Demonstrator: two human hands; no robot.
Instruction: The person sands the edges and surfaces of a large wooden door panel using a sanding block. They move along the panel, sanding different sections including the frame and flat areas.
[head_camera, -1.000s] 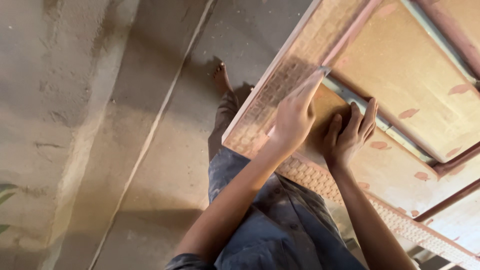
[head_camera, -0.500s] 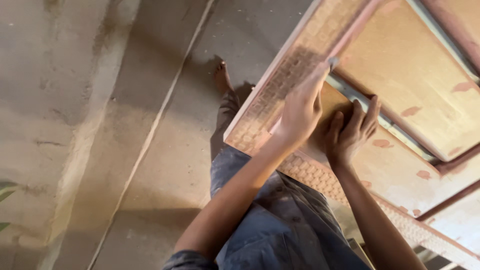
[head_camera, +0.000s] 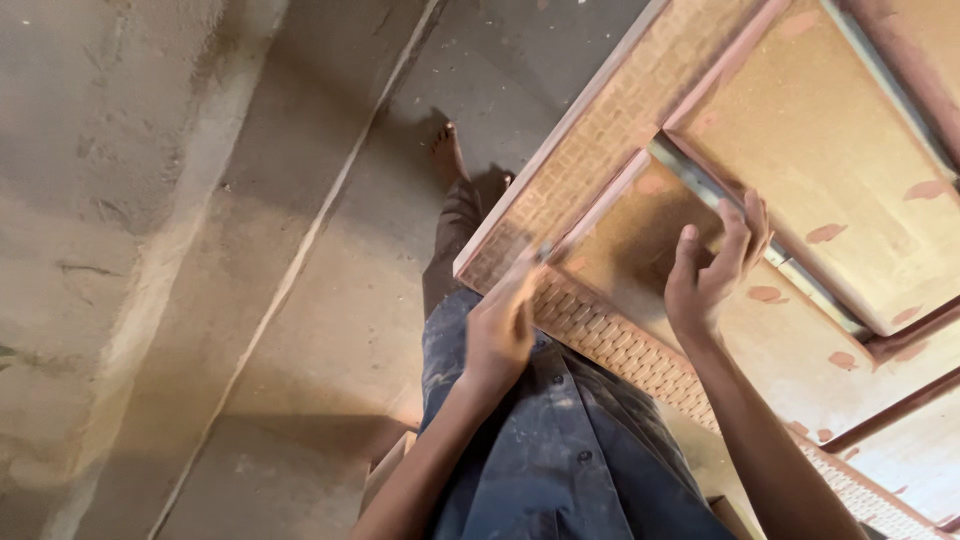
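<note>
A wooden door panel (head_camera: 820, 130) with a woven-textured border (head_camera: 600, 130) and reddish filler patches lies slanted in front of me. My left hand (head_camera: 500, 325), blurred by motion, is closed around a small thin tool (head_camera: 545, 250) whose grey tip touches the border's inner edge near the panel's near corner. My right hand (head_camera: 715, 265) rests on the recessed smooth board with its fingers spread, just beside a grey metal strip (head_camera: 700, 185). It holds nothing.
Bare concrete floor (head_camera: 250, 200) with a raised ridge line spreads to the left. My bare foot (head_camera: 447, 150) and dark trouser leg (head_camera: 560, 450) stand under the panel's corner. A wooden piece (head_camera: 385, 470) shows low down near my left forearm.
My left hand has slid down the textured border toward the near corner with the tool. My right hand has stayed on the smooth board, its fingers slightly more spread.
</note>
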